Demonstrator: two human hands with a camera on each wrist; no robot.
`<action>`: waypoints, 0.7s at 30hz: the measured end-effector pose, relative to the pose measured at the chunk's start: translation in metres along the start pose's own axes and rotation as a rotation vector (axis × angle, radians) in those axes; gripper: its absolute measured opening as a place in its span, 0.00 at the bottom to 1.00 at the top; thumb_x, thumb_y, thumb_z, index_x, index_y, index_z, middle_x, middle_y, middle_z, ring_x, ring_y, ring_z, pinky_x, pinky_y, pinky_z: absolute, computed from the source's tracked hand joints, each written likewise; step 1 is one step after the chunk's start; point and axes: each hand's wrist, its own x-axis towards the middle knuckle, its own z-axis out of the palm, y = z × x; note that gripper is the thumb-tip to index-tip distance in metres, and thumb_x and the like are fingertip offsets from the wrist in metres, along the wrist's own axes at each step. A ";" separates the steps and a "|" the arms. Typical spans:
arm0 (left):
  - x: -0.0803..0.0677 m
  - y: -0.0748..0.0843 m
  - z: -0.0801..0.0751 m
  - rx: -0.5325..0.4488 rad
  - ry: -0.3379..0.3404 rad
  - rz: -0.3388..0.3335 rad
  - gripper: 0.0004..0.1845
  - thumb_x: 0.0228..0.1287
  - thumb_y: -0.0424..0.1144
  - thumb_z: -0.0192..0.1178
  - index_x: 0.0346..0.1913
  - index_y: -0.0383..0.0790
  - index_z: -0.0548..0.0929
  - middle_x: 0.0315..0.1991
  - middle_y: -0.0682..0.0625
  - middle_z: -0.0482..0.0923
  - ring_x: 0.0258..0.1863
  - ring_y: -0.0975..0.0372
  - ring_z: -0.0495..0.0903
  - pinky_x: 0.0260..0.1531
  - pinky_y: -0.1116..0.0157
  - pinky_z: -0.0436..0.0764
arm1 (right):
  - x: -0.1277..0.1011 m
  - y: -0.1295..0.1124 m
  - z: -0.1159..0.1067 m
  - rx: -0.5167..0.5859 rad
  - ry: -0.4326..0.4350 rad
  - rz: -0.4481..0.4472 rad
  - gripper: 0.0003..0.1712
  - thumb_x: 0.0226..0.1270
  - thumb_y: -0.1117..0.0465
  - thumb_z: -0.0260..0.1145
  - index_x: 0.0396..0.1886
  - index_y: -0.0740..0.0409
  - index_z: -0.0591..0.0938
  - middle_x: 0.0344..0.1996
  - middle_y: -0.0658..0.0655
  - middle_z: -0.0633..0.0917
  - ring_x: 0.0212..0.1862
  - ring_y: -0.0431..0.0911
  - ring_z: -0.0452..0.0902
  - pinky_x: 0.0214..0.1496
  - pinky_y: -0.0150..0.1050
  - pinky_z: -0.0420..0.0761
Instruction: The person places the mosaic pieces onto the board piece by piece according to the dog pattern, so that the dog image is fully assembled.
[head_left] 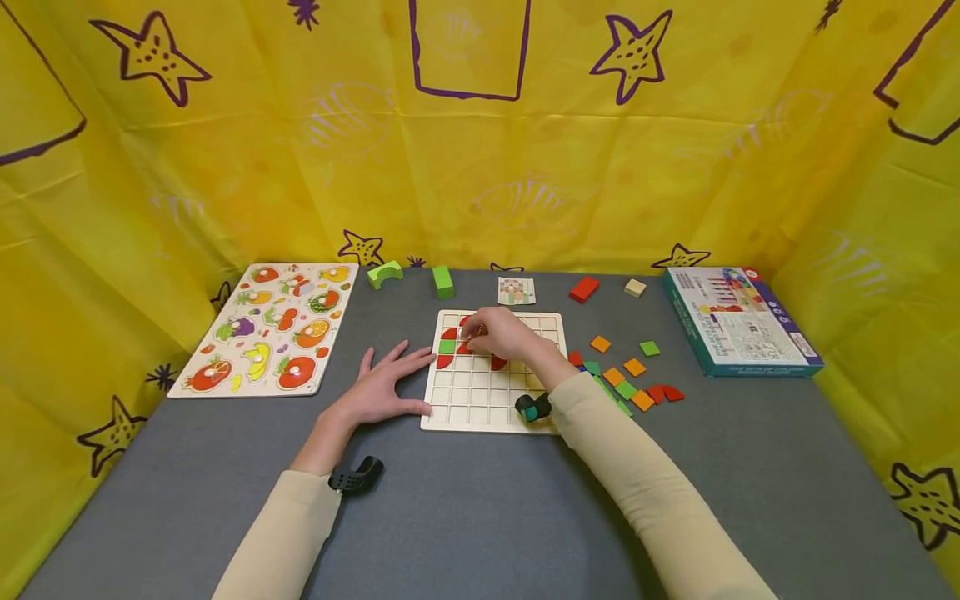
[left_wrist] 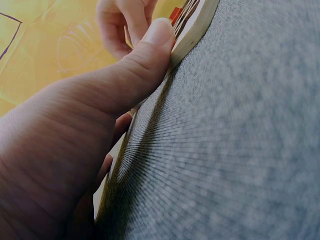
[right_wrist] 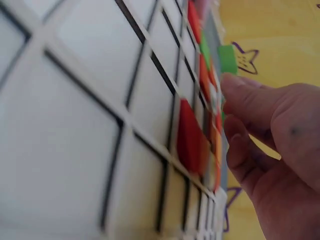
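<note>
Head view showed a grey tabletop walled by yellow cloth with purple stars, and near its middle a pale wooden grid board, roughly square and lying flat, its far rows partly filled with red and green tiles. To the left lay a fruit puzzle board, well apart from the grid; to the right a teal box sat near the tabletop's edge. The left hand rested flat with fingers spread and relaxed, grasping nothing, its thumb pressed against the grid board's left edge, as the left wrist view confirmed. The right hand reached across the board from the right, fingers curled over the far-left cells; in the right wrist view its fingertips seemed to pinch a small piece just above the filled cells beside a red tile, though its colour and shape were too blurred to tell. That piece therefore lay directly under the right hand, the nearer of the two, with the free cells just toward the person. Loose tiles in orange, green and red were scattered just right of the board, and a green arch block, a green block, a pattern card, a red block and a beige cube lay beyond it; none blocked the hands.
</note>
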 end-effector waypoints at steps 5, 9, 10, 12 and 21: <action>0.000 0.000 0.000 0.004 0.002 0.003 0.50 0.52 0.64 0.73 0.76 0.49 0.68 0.77 0.51 0.61 0.79 0.47 0.46 0.66 0.33 0.28 | -0.018 0.012 -0.021 0.053 0.022 0.006 0.11 0.70 0.63 0.70 0.49 0.60 0.87 0.43 0.54 0.85 0.44 0.48 0.79 0.48 0.42 0.78; -0.001 0.000 0.000 0.007 0.010 0.010 0.50 0.52 0.64 0.73 0.76 0.49 0.68 0.76 0.50 0.62 0.78 0.46 0.46 0.66 0.33 0.29 | -0.040 0.026 -0.041 0.050 0.040 0.009 0.13 0.69 0.62 0.70 0.51 0.60 0.86 0.43 0.54 0.84 0.46 0.50 0.79 0.48 0.45 0.79; -0.001 0.000 0.000 0.006 0.013 0.012 0.50 0.52 0.64 0.73 0.76 0.48 0.69 0.76 0.50 0.62 0.78 0.46 0.46 0.66 0.33 0.29 | -0.046 0.029 -0.046 0.055 0.044 0.020 0.13 0.69 0.63 0.71 0.51 0.60 0.86 0.43 0.55 0.84 0.46 0.51 0.79 0.47 0.45 0.79; -0.001 -0.001 0.000 0.010 0.016 0.016 0.50 0.52 0.64 0.73 0.76 0.48 0.69 0.76 0.50 0.62 0.78 0.46 0.47 0.66 0.33 0.29 | -0.057 0.036 -0.054 0.058 0.052 0.044 0.13 0.69 0.63 0.70 0.51 0.60 0.86 0.43 0.55 0.84 0.46 0.51 0.79 0.47 0.46 0.80; 0.001 -0.001 0.002 0.014 0.009 0.011 0.50 0.52 0.64 0.73 0.76 0.48 0.69 0.76 0.50 0.62 0.78 0.46 0.46 0.66 0.33 0.29 | -0.103 0.068 -0.073 -0.009 0.037 0.126 0.12 0.68 0.64 0.71 0.48 0.63 0.85 0.40 0.55 0.85 0.40 0.49 0.79 0.47 0.47 0.81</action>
